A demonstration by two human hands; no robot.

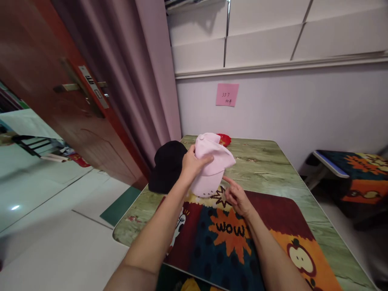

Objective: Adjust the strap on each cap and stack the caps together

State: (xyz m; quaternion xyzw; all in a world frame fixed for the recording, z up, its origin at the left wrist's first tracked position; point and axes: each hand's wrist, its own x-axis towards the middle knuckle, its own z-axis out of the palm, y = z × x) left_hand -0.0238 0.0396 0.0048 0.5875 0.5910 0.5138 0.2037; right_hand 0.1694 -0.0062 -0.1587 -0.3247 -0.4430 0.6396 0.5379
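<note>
My left hand (194,163) is closed on a pale pink baseball cap (210,159), thumb across its side. The cap is held up over the table, its brim (207,184) tilted downward with small dark dots or holes along the edge. My right hand (238,198) is just right of the brim. Its index finger points at the cap's edge while the other fingers curl in, with nothing in them; whether the fingertip touches the cap I cannot tell. Left of the pink cap, a black hat (168,165) sits at the table's edge.
A cartoon-printed mat (206,238) lies on the green wood-grain table (257,161). Behind the cap is a red dish (224,140), partly hidden. A wooden door (100,141) and purple curtain (151,60) stand at left, another table (363,173) at right. A pink note (227,95) is on the wall.
</note>
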